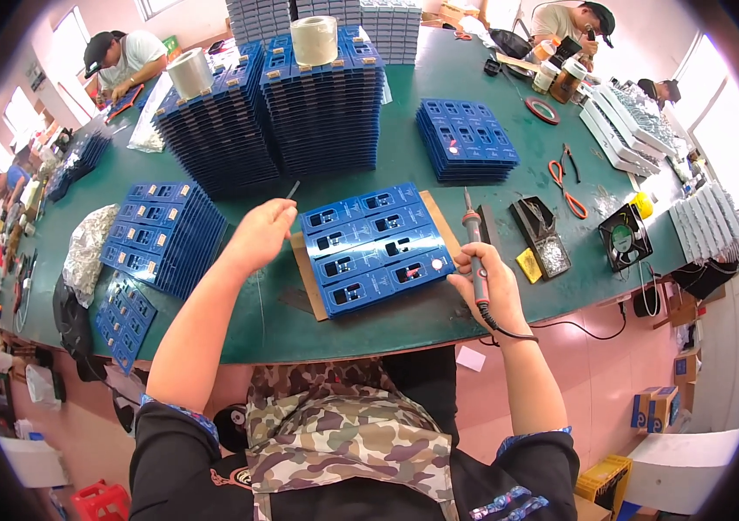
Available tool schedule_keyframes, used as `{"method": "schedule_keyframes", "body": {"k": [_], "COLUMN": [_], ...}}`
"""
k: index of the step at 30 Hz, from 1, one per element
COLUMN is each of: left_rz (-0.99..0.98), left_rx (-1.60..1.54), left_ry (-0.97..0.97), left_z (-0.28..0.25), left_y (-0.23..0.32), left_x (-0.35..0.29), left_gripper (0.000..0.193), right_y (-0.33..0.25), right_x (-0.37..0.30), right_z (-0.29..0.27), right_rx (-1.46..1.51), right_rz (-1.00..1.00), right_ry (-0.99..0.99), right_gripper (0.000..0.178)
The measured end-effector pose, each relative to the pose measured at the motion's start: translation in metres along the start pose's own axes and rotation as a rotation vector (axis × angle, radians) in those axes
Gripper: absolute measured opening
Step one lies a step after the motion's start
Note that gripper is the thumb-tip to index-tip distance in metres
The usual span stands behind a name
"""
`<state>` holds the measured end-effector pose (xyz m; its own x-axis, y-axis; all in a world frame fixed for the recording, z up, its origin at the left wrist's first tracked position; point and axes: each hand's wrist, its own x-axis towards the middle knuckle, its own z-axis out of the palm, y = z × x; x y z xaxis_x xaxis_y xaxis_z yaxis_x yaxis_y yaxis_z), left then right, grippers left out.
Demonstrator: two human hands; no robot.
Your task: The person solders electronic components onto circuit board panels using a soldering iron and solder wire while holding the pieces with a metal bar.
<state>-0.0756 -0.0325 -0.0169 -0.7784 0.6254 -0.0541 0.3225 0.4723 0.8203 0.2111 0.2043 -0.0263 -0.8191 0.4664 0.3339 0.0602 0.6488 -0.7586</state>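
A worker's right hand, its grip wrapped around a soldering iron, waits just beside a blue circuit-board panel at the near side of a green desk. The left hand pinches a thin silvery piece, too small to identify. Good handling likely means a steady wrist, a free-running cable and fingers well clear of the hot tip. The iron's long axis runs away from the worker, tip foremost; the nearly square panel lies slightly askew on brown cardboard.
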Motion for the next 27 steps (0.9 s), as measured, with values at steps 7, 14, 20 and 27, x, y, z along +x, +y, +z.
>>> {"method": "schedule_keyframes", "body": {"k": [7,14,20,27], "left_rz": [-0.039,-0.063,-0.073,-0.038], "left_rx": [0.032,0.080,0.076,0.066], "left_ry": [-0.072,-0.057,-0.072,-0.040], "left_z": [0.008,0.006,0.007,0.007], "left_y": [0.003,0.004,0.013,0.014], "left_x": [-0.004,-0.005,-0.009,-0.012], "left_gripper": [0.041,0.040,0.041,0.042], "right_y": [0.002,0.002,0.001,0.001], "right_x": [0.002,0.001,0.000,-0.001], "right_z": [0.002,0.003,0.004,0.008], "right_rx": [0.005,-0.022,-0.037,0.064], "right_rz": [0.007,0.008,-0.016,0.062], "right_ry": [0.017,0.038,0.048,0.070], "right_gripper": [0.043,0.040,0.039,0.040]}}
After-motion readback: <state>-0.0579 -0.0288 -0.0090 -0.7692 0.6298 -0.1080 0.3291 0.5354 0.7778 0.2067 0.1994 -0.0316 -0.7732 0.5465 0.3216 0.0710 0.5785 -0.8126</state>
